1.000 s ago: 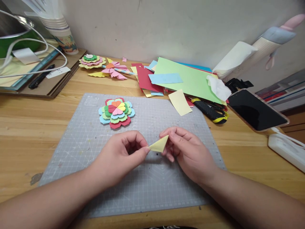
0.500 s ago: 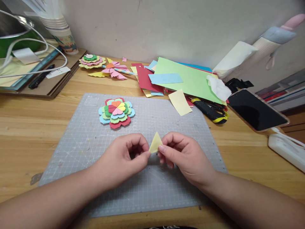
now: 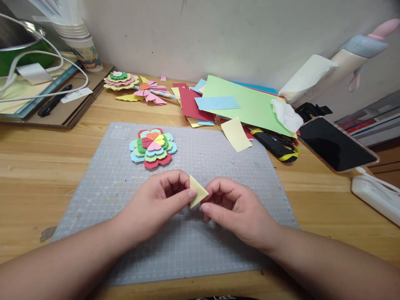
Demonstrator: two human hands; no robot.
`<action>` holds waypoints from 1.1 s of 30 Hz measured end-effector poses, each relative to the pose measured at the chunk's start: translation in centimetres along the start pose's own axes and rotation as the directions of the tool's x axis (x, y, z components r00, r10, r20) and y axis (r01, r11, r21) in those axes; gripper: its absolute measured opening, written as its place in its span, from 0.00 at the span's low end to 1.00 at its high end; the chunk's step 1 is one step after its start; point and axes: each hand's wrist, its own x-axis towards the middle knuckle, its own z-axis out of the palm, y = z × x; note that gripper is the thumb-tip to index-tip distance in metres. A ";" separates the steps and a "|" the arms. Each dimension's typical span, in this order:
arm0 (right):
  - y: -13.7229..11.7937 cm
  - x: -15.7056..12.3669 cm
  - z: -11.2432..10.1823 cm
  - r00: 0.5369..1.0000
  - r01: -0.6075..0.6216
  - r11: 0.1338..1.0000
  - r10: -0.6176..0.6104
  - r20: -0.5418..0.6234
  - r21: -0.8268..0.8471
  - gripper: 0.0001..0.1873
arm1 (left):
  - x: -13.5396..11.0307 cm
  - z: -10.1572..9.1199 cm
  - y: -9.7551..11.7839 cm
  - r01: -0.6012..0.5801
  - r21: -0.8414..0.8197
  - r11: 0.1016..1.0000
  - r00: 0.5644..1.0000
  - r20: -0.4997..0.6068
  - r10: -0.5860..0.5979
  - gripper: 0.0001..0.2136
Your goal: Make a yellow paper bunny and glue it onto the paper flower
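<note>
A small pale yellow folded paper triangle [image 3: 198, 190] is pinched at its left side by my left hand [image 3: 167, 193], the thumb lying on its front face. Its tip points right, toward my right hand [image 3: 239, 208]. The right fingers are curled close to that tip, the index finger right by it, while the thumb stands apart below; whether they touch the paper is hard to tell. Both hands are over the grey cutting mat [image 3: 125, 233]. A layered multicolour paper flower [image 3: 153, 146] lies on the mat, beyond my left hand.
A yellow paper piece [image 3: 236, 134] lies at the mat's far edge, beside a black and yellow utility knife [image 3: 275, 146]. Behind are coloured paper sheets [image 3: 246, 100] and paper flowers on a striped stick [image 3: 156, 92]. A phone [image 3: 339, 143] and white power strip [image 3: 375, 198] stand right.
The paper triangle has turned from pointing up to pointing right and shifted slightly left. My left thumb now lies on it, and my right thumb has come off its face.
</note>
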 end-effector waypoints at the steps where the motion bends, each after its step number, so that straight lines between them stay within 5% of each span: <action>1: 0.0 0.0 0.0 1.000 0.001 1.000 -0.001 -0.004 -0.002 0.07 | 0.0 0.0 0.0 0.003 -0.007 1.000 1.000 0.007 -0.003 0.07; 14: 0.2 -0.4 -0.2 0.981 0.168 0.975 -0.179 -0.070 -0.144 0.09 | -0.2 0.3 -0.2 0.036 0.016 0.999 0.997 0.068 -0.037 0.08; 22: -0.1 -0.1 -0.1 0.993 0.108 0.992 -0.110 -0.034 -0.062 0.07 | -0.1 0.1 -0.3 -0.023 -0.019 1.000 1.000 0.006 0.023 0.08; 29: 0.0 -0.3 -0.1 0.978 0.168 0.977 -0.183 -0.105 -0.134 0.08 | -0.3 0.3 -0.3 0.019 0.170 0.985 0.997 0.065 -0.031 0.09; 33: -0.1 -0.5 0.0 0.984 0.124 0.963 -0.151 -0.097 -0.241 0.09 | -0.4 0.4 -0.3 -0.046 0.193 0.980 0.997 0.068 0.034 0.07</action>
